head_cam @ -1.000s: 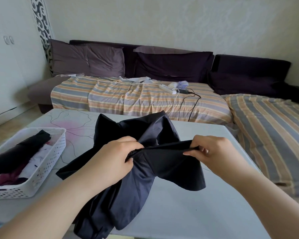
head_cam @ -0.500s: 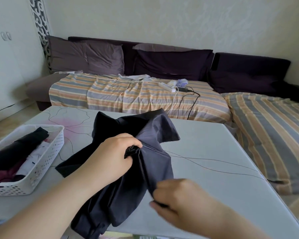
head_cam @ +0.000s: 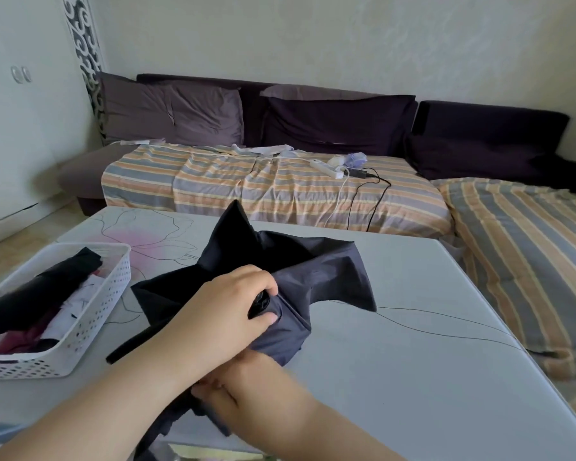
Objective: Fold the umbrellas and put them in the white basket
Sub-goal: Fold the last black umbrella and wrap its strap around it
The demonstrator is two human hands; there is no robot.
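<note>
- Umbrella (head_cam: 316,271), dark and still loose, lies bunched on the grey table (head_cam: 413,344) in front of the person, its canopy flaring up and out in floppy panels toward the far edge.
- Left hand (head_cam: 226,314) is clamped around the gathered middle of the fabric, thumb and fingers curled over a small black part, perhaps the strap or tip.
- Right hand (head_cam: 246,394) sits low, partly tucked under the left forearm at the near end of the cloth; its fingers appear curled into the fabric, but the grip is partly hidden.
- White basket (head_cam: 90,331) stands just left of the umbrella, near the table's left edge, and already holds dark, white and reddish bundles that look like folded umbrellas.
- Judging by this, the task is well along: some umbrellas seem stowed, while this one needs its panels gathered, wrapped and fastened before it goes in.
</note>
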